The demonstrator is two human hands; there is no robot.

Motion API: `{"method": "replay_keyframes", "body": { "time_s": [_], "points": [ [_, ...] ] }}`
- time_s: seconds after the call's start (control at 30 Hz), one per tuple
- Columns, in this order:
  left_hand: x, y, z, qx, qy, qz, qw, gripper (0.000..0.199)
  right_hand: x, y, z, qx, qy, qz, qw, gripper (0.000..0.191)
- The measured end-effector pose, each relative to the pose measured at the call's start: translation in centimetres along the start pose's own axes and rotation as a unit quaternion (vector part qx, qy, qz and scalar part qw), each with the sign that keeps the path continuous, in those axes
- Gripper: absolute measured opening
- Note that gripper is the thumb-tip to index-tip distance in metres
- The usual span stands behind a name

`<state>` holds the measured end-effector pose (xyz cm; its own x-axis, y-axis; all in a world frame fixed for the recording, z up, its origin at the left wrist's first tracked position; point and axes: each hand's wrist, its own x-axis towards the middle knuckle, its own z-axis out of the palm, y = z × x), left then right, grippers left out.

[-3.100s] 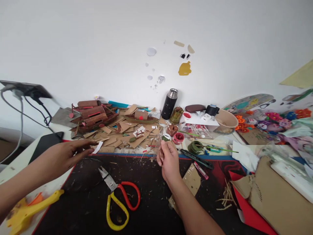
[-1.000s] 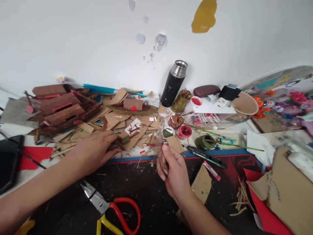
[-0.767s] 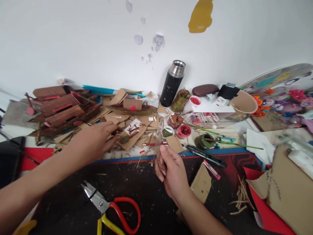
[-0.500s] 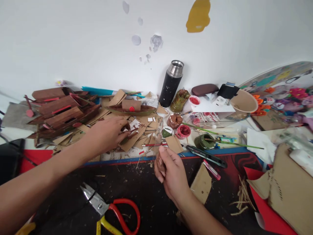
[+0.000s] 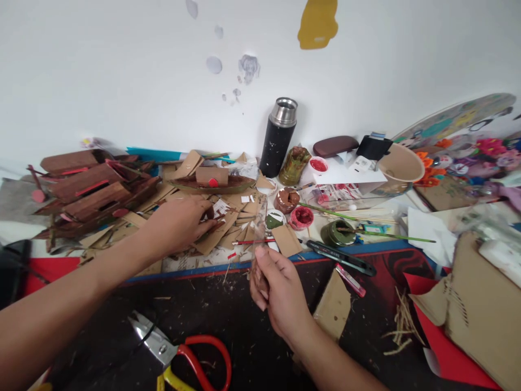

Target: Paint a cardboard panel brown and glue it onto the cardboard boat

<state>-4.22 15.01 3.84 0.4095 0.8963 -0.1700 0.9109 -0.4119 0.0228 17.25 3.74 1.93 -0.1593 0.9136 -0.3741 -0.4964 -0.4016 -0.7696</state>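
My left hand (image 5: 176,222) reaches into a heap of cardboard scraps (image 5: 217,233) at the back of the desk. Its fingers curl down with a gap between thumb and forefinger, beside a small white scrap (image 5: 221,207). Closer to me, my right hand (image 5: 279,288) is closed on a thin clear strip (image 5: 261,220) that stands up from the fingers. Just behind the left hand rests a small model boat (image 5: 211,179) with a brown cover and a red dot. Several more brown model boats (image 5: 97,187) are piled at the left.
Red-and-yellow-handled scissors (image 5: 179,353) lie in front. Paint pots stand right of centre, including a green pot (image 5: 337,232) with a brush across it. Behind them is a black thermos (image 5: 279,138). A utility knife (image 5: 341,258) and cardboard sheet (image 5: 484,315) lie to the right.
The whole scene has slid slightly left in view as the camera turned. Both hands keep nearly the same places over the desk, the right one still holding the clear strip.
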Motion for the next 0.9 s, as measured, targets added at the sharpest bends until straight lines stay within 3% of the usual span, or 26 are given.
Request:
{"method": "replay_keyframes", "body": {
  "time_s": [0.63,0.9],
  "points": [
    [0.3,-0.1,0.2,-0.039,-0.008,-0.006,0.999,0.034,-0.2,0.3,0.0,-0.003,-0.020,0.013,1.000,0.056],
    [0.3,-0.7,-1.9,-0.195,-0.039,-0.020,0.980,0.033,-0.1,0.1,0.0,0.005,-0.017,0.012,1.000,0.055]
  ]
}}
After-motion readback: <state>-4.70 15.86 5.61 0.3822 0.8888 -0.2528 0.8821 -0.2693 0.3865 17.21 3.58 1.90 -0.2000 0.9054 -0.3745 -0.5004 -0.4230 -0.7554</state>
